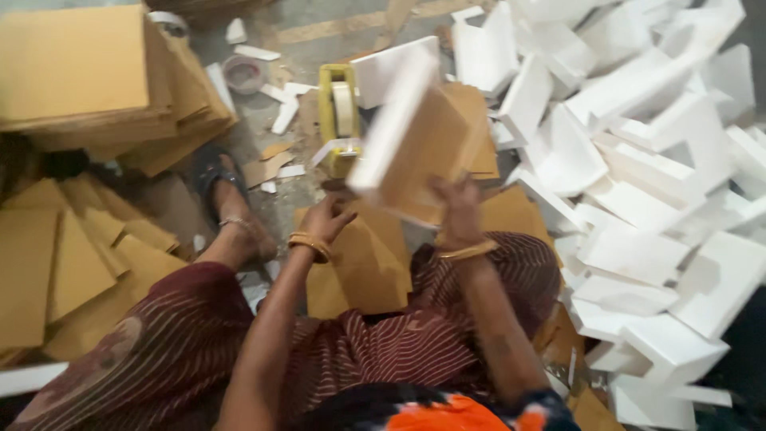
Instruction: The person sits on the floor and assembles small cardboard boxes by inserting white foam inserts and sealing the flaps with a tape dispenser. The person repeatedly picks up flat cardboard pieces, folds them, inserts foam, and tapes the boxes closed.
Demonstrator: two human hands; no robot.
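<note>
**Foam-and-card panel held up over the lap**

A heap of white foam corner pieces [638,160] fills the floor on the right; stacks of brown cardboard sheets [80,72] lie left. The flat white foam panel backed with brown card [415,132] is tilted above the knees. The right hand [459,211] grips its lower edge, fingers apparently curled around it, blurred. The left hand [325,219] sits just below its corner, fingers loosely spread. A yellow tape dispenser [339,116] stands behind.

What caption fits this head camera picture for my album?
Right hand lifts a half-made box beside a tape dispenser, left hand below it.
</note>
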